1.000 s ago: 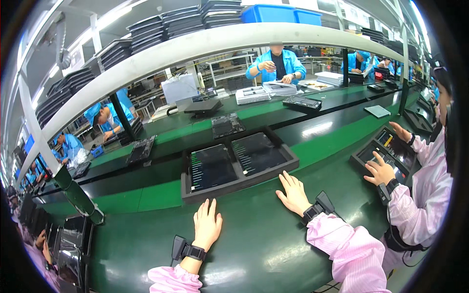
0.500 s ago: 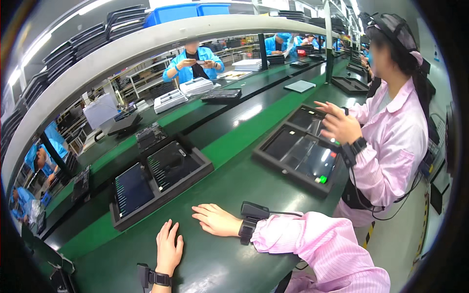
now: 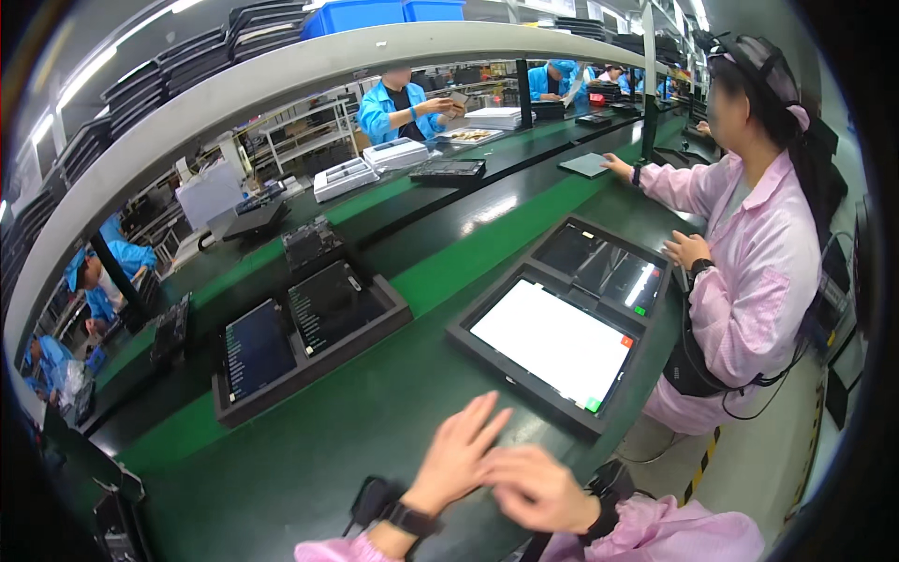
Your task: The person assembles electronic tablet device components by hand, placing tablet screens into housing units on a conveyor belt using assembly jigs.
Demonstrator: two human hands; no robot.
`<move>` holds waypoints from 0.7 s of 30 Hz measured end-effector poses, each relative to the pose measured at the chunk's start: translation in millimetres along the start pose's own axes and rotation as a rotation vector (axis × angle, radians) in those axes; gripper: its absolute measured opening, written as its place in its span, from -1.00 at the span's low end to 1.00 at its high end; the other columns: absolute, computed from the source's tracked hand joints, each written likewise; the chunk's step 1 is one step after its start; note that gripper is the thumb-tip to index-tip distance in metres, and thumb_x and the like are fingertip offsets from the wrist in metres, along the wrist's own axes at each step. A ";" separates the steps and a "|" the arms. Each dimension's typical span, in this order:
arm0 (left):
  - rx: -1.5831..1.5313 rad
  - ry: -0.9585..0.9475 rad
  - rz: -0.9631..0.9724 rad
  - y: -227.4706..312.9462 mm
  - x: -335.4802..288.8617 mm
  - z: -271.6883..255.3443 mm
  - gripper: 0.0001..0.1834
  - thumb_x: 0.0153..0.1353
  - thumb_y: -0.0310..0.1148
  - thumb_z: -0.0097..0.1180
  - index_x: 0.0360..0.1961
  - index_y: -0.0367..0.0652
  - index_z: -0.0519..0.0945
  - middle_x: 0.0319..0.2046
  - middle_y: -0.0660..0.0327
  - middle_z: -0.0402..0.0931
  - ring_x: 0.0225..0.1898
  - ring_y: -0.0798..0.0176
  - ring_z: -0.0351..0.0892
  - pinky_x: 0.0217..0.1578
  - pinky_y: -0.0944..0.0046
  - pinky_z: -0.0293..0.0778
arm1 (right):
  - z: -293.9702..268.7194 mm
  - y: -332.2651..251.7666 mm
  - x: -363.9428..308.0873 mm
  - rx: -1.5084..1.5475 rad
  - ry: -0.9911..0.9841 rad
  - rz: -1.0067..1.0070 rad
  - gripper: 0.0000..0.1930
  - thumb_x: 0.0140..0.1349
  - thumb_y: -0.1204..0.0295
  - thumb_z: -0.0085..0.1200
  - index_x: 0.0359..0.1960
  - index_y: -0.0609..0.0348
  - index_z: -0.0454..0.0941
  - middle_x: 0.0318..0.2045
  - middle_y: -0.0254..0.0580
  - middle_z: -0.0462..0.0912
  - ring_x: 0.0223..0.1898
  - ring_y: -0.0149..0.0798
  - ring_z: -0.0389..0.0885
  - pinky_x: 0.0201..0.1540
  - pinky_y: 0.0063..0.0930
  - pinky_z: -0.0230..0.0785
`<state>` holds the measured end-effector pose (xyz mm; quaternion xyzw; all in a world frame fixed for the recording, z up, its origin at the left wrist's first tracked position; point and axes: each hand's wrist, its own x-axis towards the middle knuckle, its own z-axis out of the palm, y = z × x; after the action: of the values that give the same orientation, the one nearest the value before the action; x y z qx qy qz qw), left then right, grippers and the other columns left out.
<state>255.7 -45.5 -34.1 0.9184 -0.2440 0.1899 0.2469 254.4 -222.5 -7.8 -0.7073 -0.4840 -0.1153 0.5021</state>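
My left hand (image 3: 456,457) is above the green bench with its fingers stretched out and nothing in them. My right hand (image 3: 537,489) is beside it, fingers bent and blurred, overlapping the left fingertips; whether they touch I cannot tell. Just beyond both hands lies a dark tray (image 3: 510,379) with two tablets. Its nearer tablet (image 3: 552,339) glows white, with a red and a green patch along its right side. The farther tablet (image 3: 599,267) has a dark screen with a green patch.
Another dark tray (image 3: 323,350) at the left holds a tablet (image 3: 255,352) and a second tablet (image 3: 335,305), both dark with lines of small text. A co-worker in pink (image 3: 749,244) stands at the right, one hand at a pale flat panel (image 3: 584,166). White trays (image 3: 345,178) stand across the line.
My hands have come together and moved right. The nearer tablet in the right tray has turned from dark to white. The co-worker's hand has gone from above the tray to the pale panel.
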 end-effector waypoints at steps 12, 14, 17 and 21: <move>0.099 0.094 0.013 2.7 32.6 24.4 -0.76 0.16 -0.26 0.08 -0.25 -0.21 0.51 -0.19 0.13 0.48 -0.05 0.03 0.38 0.02 0.09 0.23 | -102.0 105.8 -49.9 -0.355 0.590 0.375 -0.78 0.04 0.67 -0.02 -0.22 0.30 0.44 -0.25 -0.05 0.46 -0.27 -0.19 0.52 -0.23 -0.44 0.39; 0.120 0.084 -0.042 1.1 0.6 2.4 -0.77 0.15 -0.27 0.09 -0.25 -0.18 0.52 -0.19 0.14 0.47 -0.05 0.04 0.39 0.02 0.09 0.24 | -97.3 95.6 -50.2 -0.327 0.507 0.362 -0.82 0.04 0.66 -0.01 -0.27 0.31 0.46 -0.30 -0.07 0.48 -0.31 -0.20 0.52 -0.25 -0.44 0.39; 0.145 0.058 -0.162 1.0 -57.2 -40.4 -0.84 0.15 -0.31 0.07 -0.32 -0.17 0.53 -0.22 0.17 0.50 -0.07 0.06 0.41 0.01 0.09 0.24 | -67.9 63.2 -49.1 -0.222 0.297 0.305 -0.91 0.04 0.65 0.04 -0.38 0.30 0.50 -0.42 -0.11 0.54 -0.41 -0.19 0.55 -0.32 -0.43 0.40; 0.183 0.106 -0.401 10.2 -130.5 -89.3 -0.91 0.12 -0.39 0.05 -0.41 -0.17 0.54 -0.29 0.20 0.52 -0.13 0.07 0.43 -0.02 0.10 0.25 | -13.8 4.7 -48.7 -0.089 0.025 0.206 -0.86 0.01 0.65 0.07 -0.34 0.28 0.52 -0.39 -0.07 0.54 -0.37 -0.12 0.57 -0.30 -0.39 0.43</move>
<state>124.2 41.8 -19.7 0.9559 -0.0251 0.2063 0.2076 238.0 -261.7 -35.8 -0.7734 -0.3970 -0.0934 0.4852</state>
